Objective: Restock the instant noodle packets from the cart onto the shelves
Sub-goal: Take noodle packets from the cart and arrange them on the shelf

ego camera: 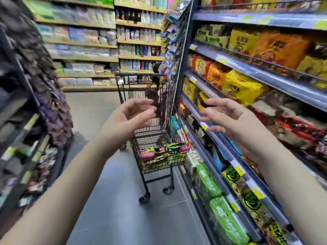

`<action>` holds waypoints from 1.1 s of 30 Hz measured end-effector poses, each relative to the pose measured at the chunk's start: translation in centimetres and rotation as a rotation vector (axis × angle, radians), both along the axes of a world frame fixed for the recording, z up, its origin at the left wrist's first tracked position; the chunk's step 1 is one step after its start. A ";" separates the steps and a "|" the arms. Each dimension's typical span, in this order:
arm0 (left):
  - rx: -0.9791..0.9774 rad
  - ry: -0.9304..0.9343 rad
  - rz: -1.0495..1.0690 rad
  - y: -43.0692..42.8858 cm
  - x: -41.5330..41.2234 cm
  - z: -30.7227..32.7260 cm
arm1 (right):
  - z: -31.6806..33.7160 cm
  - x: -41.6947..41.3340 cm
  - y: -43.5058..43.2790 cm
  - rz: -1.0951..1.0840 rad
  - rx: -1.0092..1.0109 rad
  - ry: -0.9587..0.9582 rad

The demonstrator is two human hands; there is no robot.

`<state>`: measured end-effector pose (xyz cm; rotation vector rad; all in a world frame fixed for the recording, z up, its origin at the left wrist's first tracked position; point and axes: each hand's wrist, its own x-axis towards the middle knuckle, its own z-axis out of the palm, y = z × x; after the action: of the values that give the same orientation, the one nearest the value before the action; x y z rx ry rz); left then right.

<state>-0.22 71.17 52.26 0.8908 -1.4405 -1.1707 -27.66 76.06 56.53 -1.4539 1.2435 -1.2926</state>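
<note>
Left hand [131,115]: raised in the air at about 11 o'clock from the person, fingers loosely spread and slightly curved, holding nothing.
Right hand [230,119]: raised at about 1 o'clock, palm turned toward the other hand, fingers spread wide, empty. It is close to a shelf edge, but I cannot tell whether it touches.
Shelves [265,80]: run along the 3 o'clock side and are stocked with yellow, orange, red and green packs.
Cart [159,169]: stands on the floor [109,200] at 12 o'clock, beyond and below both hands, hard against the shelf run.
Noodle packets [164,151]: lie in a loose heap in the near end of the cart basket, green, black and yellow wrappers overlapping.
Handling: probably light, with crinkly, slick film over a brittle noodle block. A squeeze could crack the contents and a fingertip pinch may slip.
Where to hold: judged best across the flat faces, thumb on one side and fingers on the other, or along the sealed end seam.
Far shelving [85,41]: crosses the aisle end at 11 o'clock, blurred.
</note>
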 end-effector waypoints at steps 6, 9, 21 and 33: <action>0.078 0.036 0.072 -3.9 2.0 -2.9 | -3.1 2.1 -6.8 0.090 0.082 0.007; 0.110 0.022 0.096 -6.1 2.1 -4.8 | -5.0 2.5 -10.7 0.120 0.118 0.000; 0.302 -0.016 0.162 -23.9 -2.8 -10.8 | -12.7 -1.8 -30.6 0.206 0.272 -0.098; 0.464 -0.006 0.237 -35.5 -5.3 -15.7 | -18.4 -4.1 -43.8 0.237 0.418 -0.104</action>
<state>-5.48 35.71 36.59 1.3448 -1.0441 -1.3419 -31.75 32.25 38.08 -1.1751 1.1498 -0.8753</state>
